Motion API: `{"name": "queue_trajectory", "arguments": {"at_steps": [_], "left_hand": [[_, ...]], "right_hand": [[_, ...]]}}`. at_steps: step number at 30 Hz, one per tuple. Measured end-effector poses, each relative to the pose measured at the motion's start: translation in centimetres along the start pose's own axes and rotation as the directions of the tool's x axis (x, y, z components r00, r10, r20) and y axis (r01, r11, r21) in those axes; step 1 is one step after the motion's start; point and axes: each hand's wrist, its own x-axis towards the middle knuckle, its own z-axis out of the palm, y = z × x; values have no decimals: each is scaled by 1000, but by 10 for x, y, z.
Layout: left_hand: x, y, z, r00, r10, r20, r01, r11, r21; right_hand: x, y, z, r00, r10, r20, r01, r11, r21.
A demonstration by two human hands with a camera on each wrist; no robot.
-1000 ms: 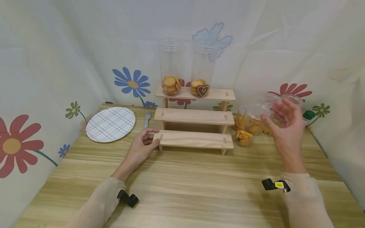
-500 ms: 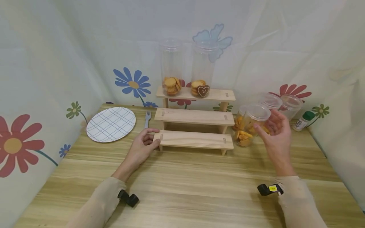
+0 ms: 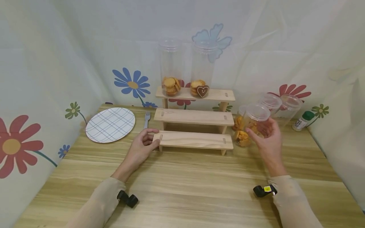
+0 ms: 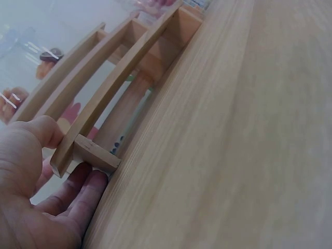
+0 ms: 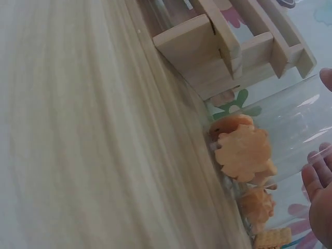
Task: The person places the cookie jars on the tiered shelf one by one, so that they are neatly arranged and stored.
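Note:
A three-tier wooden display stand [image 3: 194,139] stands on the table. My left hand [image 3: 142,145] grips the left end of its lowest shelf; in the left wrist view the thumb lies along the shelf board [image 4: 116,85] and the fingers curl beneath it by the end leg. At the stand's right, my right hand [image 3: 268,139] holds a tall clear lidded jar [image 3: 257,113], thumb on its near side and fingers round the far side. Flower-shaped cookies [image 5: 244,150] lie in the bottom of this jar.
Two clear cookie jars [image 3: 171,63] stand on the top shelf. More clear jars [image 3: 291,106] and a green-capped shaker bottle [image 3: 303,121] stand beyond my right hand. A checked plate [image 3: 111,124] and a grey fork [image 3: 147,119] lie on the left. A floral curtain [image 3: 85,47] encloses the table.
My right hand has moved left and down to the front jar, thumb and fingers coming round it. The green-capped bottle has come into sight. My left hand has stayed on the stand.

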Motion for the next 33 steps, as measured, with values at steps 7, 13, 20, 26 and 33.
{"name": "queue_trajectory", "arguments": {"at_steps": [7,13,20,26,33], "left_hand": [[-1,1,1,1000,2,10,-2,1000,8],[-1,1,2,1000,7,12,-7,1000,6],[-3,0,2,1000,3,11,-3,1000,3],[-2,-2,3,1000,3,13,-3,1000,-4],[0,-2,0,1000,2,3,-2,1000,-7]], "right_hand": [[-2,10,-1,999,43,25,-40,995,-94],[-1,11,-4,996,59,61,-49,986,-158],[-2,13,-5,989,99,106,-77,978,-196],[-2,21,-5,987,111,112,-89,979,-181],[2,22,-1,983,108,147,-78,977,-196]]}}
